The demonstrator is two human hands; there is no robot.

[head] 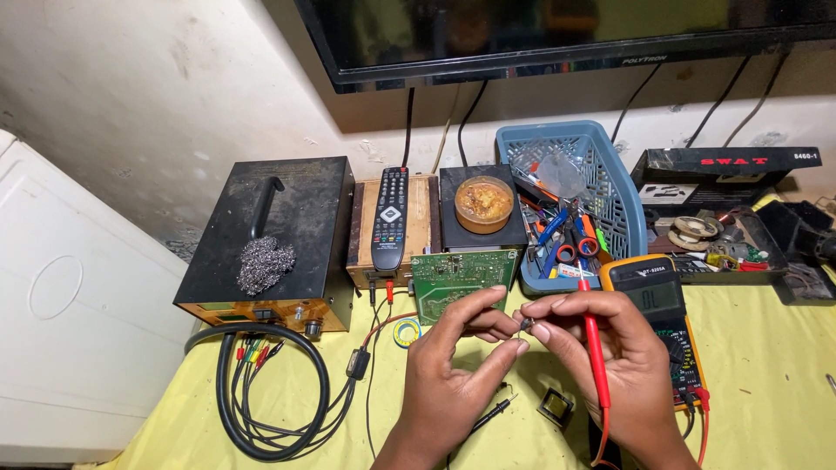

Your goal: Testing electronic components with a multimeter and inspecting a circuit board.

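Yellow cloth (766, 365) over a workbench against a stained wall, dark flat screen (566, 30) hanging above. Left hand (457, 370) and right hand (601, 348) meeting at bench centre, fingertips pinched together on a tiny dark component (525, 324); left thumb and forefinger closed against it from one side, right fingertips from the other. Red test probe (595, 348) gripped along the right hand's fingers, tip up near the pinch, lead trailing down past the wrist. Black probe (489, 415) lying loose on the cloth just below the left fingers. Small square black part (555, 406) near it, below the right fingers. Yellow multimeter (657, 300) just behind the right knuckles, touching or nearly so. Green circuit board (453, 278) propped right behind the left fingertips. Farther back: black remote (391, 216) on a wooden box (420, 228), round tin of amber paste (483, 203), blue basket (623, 187) of cutters and tools. Well left of the fingers, black metal power unit (309, 226) with a wad of steel wool (265, 263) on top, coiled black cable (228, 392) in front.
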